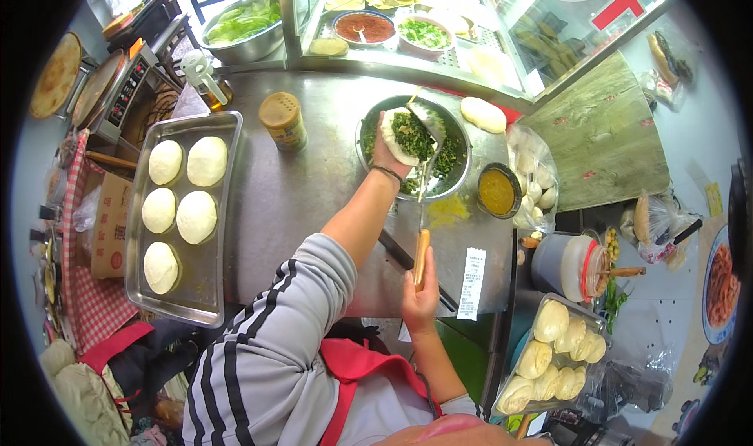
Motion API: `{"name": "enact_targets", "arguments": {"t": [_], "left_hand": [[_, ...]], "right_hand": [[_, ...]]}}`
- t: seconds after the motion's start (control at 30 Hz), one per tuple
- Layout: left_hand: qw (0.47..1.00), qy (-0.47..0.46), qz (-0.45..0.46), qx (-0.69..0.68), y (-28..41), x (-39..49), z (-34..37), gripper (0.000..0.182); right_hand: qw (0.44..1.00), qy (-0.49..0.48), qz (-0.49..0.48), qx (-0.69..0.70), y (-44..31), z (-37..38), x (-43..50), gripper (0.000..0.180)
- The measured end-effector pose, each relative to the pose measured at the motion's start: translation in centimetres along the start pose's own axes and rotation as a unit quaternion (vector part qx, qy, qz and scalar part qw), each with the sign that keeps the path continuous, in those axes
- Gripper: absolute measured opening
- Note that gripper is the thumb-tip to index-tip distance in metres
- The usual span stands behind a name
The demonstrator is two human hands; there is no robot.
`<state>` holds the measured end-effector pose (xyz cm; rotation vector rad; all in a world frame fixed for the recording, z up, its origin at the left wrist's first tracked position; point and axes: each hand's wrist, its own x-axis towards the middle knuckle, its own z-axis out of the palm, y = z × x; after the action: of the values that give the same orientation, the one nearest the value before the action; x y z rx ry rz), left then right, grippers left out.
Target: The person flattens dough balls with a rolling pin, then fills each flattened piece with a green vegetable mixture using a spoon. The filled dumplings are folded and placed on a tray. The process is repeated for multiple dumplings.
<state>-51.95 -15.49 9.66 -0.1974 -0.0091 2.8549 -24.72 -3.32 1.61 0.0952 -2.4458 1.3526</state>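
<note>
My left hand holds a flattened round of dough above a metal bowl. A mound of chopped green filling lies on the dough, and more is in the bowl. My right hand is closed around the wooden handle of a metal utensil, whose far end reaches to the filling. The exact shape of that end is blurred. A dough piece lies behind the bowl on the right. A small dark bowl of yellow paste stands to the right.
On the left are a metal tray with several dough balls and a shaker jar. A glass case stands behind. Right lie a printed paper strip, bagged pale pieces, a jar and a tray of rolled dough.
</note>
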Motion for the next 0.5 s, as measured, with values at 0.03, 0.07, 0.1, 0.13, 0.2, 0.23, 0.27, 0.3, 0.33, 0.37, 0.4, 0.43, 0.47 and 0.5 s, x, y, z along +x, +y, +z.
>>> {"name": "enact_targets", "arguments": {"t": [0.03,0.07,0.1,0.13,0.2,0.23,0.27,0.3,0.33,0.37,0.4,0.43,0.47,0.5], "left_hand": [[1.000,-0.011,0.001,-0.015,0.2,-0.2,0.2,0.046],[1.000,-0.018,-0.007,-0.018,0.4,-0.4,0.3,0.046],[0.999,-0.030,-0.016,-0.018,0.5,-0.7,0.4,0.046],[0.999,-0.036,-0.029,-0.021,0.6,-1.0,0.5,0.046],[0.998,-0.063,-0.025,-0.020,0.7,-1.5,0.7,0.045],[0.998,-0.049,-0.025,-0.025,0.8,-1.7,0.8,0.045],[0.998,-0.060,-0.025,-0.023,0.9,-1.9,0.8,0.043],[0.997,-0.075,-0.016,-0.012,1.1,-2.0,0.9,0.043],[0.997,-0.072,-0.009,-0.004,1.3,-2.0,1.0,0.044],[0.995,-0.099,-0.003,0.005,1.5,-2.1,0.9,0.044],[0.994,-0.101,0.006,0.038,1.8,-2.1,1.1,0.046],[0.994,-0.101,0.013,0.051,2.2,-2.2,1.1,0.050],[0.992,-0.115,0.004,0.050,2.7,-2.2,1.2,0.051],[0.990,-0.130,-0.005,0.049,3.2,-2.3,1.2,0.052]], "right_hand": [[0.998,0.000,0.043,0.035,0.4,-0.2,0.1,0.061],[0.990,-0.009,0.062,0.122,0.6,-0.6,0.0,0.061],[0.978,-0.005,0.054,0.202,0.8,-1.0,0.1,0.062],[0.967,-0.005,0.077,0.242,0.9,-1.5,0.1,0.062],[0.942,-0.009,0.170,0.289,1.2,-2.8,0.2,0.063],[0.921,-0.021,0.172,0.348,1.4,-3.5,0.4,0.063],[0.916,-0.022,0.218,0.337,1.7,-4.3,0.6,0.064],[0.915,-0.025,0.227,0.332,2.2,-4.9,1.0,0.064],[0.920,-0.035,0.204,0.332,2.8,-5.6,1.5,0.062],[0.931,-0.043,0.208,0.296,3.4,-6.2,2.2,0.060],[0.949,-0.043,0.224,0.219,4.2,-6.7,3.0,0.058],[0.977,-0.030,0.158,0.136,4.9,-6.9,3.9,0.058],[0.985,-0.040,0.161,0.054,5.5,-7.1,4.9,0.057],[0.992,-0.058,0.109,-0.036,5.9,-7.3,6.0,0.058]]}}
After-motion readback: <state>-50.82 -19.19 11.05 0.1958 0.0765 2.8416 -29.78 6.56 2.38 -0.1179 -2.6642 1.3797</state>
